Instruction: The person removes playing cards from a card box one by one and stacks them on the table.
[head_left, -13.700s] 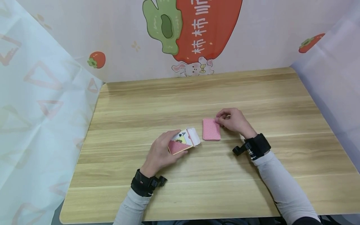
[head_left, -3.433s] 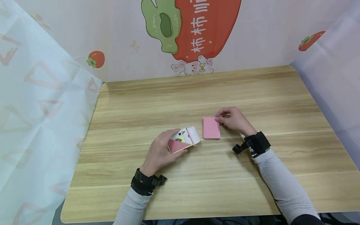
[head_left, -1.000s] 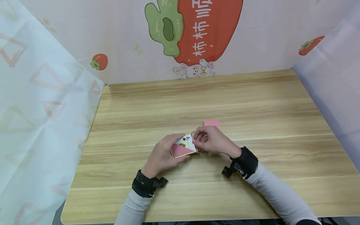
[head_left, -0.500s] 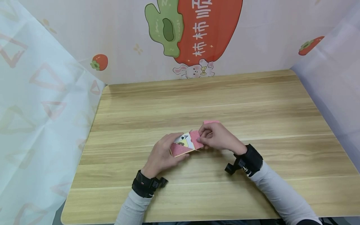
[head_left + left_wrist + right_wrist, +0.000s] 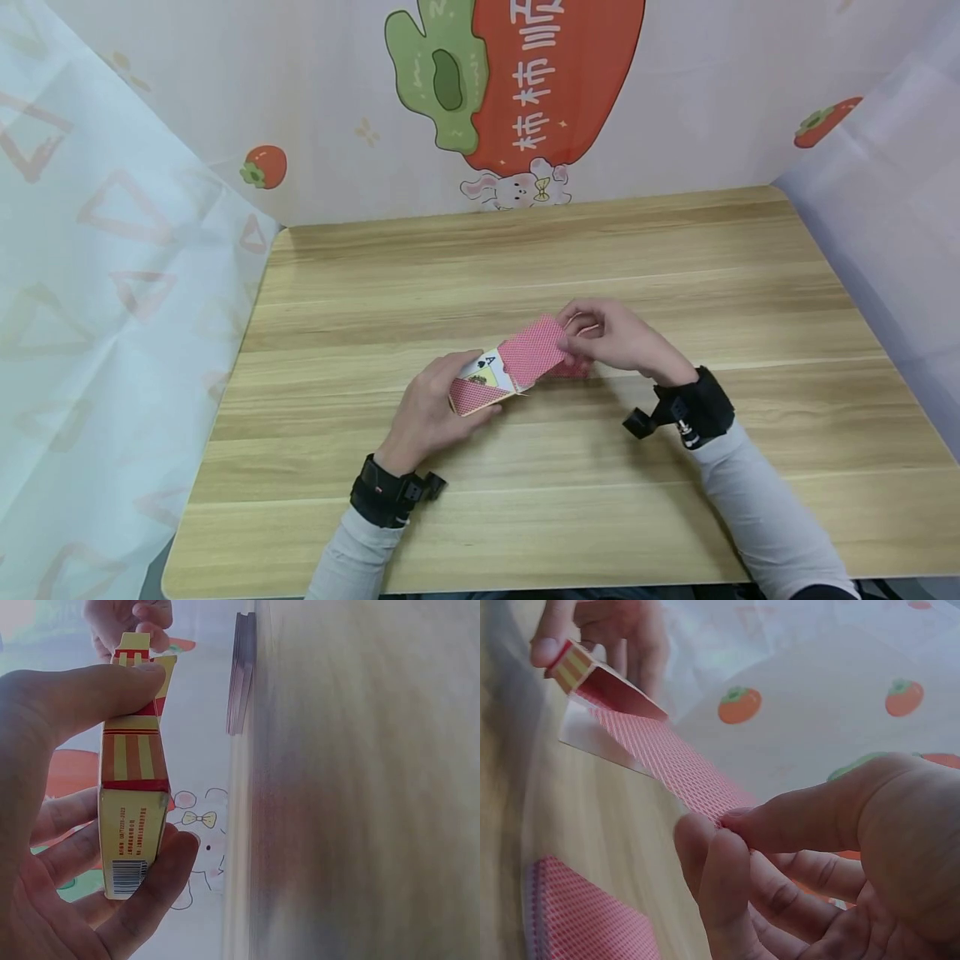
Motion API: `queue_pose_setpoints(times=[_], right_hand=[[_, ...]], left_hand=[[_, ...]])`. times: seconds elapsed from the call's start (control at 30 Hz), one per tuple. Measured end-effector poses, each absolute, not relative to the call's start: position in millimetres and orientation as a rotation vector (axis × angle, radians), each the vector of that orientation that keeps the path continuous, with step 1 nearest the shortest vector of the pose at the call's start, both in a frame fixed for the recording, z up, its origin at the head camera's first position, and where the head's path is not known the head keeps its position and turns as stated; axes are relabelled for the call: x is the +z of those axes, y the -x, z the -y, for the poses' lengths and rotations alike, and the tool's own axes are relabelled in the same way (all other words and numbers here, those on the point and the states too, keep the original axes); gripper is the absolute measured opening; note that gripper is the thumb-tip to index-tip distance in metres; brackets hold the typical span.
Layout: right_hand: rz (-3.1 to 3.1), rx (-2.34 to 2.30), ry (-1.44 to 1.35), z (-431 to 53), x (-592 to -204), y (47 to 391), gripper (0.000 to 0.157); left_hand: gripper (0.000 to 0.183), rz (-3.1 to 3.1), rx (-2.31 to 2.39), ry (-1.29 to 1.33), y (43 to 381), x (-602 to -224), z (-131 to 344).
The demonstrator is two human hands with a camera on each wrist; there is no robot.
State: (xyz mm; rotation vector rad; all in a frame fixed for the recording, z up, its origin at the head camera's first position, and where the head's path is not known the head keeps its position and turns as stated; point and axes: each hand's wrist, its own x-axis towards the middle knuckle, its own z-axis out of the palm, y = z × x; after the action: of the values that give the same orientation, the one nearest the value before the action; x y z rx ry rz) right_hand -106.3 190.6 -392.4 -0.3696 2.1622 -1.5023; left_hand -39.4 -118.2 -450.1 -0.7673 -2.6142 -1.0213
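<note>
My left hand [image 5: 427,408] holds a card box [image 5: 477,395] with an ace of spades on its face, tilted above the table. The thumb lies along one narrow side and the fingers curl round the other, as the left wrist view shows. From the box's open end a red-patterned playing card [image 5: 532,348] sticks out, its inner end hidden inside. My right hand [image 5: 626,337] pinches the card's outer end between thumb and fingertips [image 5: 726,851]. Below, a stack of playing cards [image 5: 592,919] lies back up on the table, partly covered by the card and right hand in the head view.
The wooden table [image 5: 360,283] has its front edge near the forearms. A white printed curtain [image 5: 322,108] hangs behind it, with more cloth at both sides. Black camera straps [image 5: 693,408] circle the wrists.
My right hand has gone from the stack to the box's open end, then back to the upper right, drawing the card out by most of its length. The left hand stays nearly still.
</note>
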Motion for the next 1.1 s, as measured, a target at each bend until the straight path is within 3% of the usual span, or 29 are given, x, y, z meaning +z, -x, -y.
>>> queue_pose_setpoints(times=[0.27, 0.73, 1.1], right_hand=[[-2.172, -1.576, 0.293, -209.6, -396.7, 120.1, 0.026], [-2.207, -1.696, 0.079, -222.6, -435.0, 139.7, 0.042], [-2.348, -1.523, 0.118, -222.5, -448.1, 142.6, 0.033]], left_hand=[[0.075, 2.626, -1.021, 0.766, 39.1, -450.3, 118.1], [0.077, 2.625, -1.000, 0.766, 39.3, -450.1, 117.7], [0.078, 2.630, -1.002, 0.762, 39.1, -451.2, 116.9]])
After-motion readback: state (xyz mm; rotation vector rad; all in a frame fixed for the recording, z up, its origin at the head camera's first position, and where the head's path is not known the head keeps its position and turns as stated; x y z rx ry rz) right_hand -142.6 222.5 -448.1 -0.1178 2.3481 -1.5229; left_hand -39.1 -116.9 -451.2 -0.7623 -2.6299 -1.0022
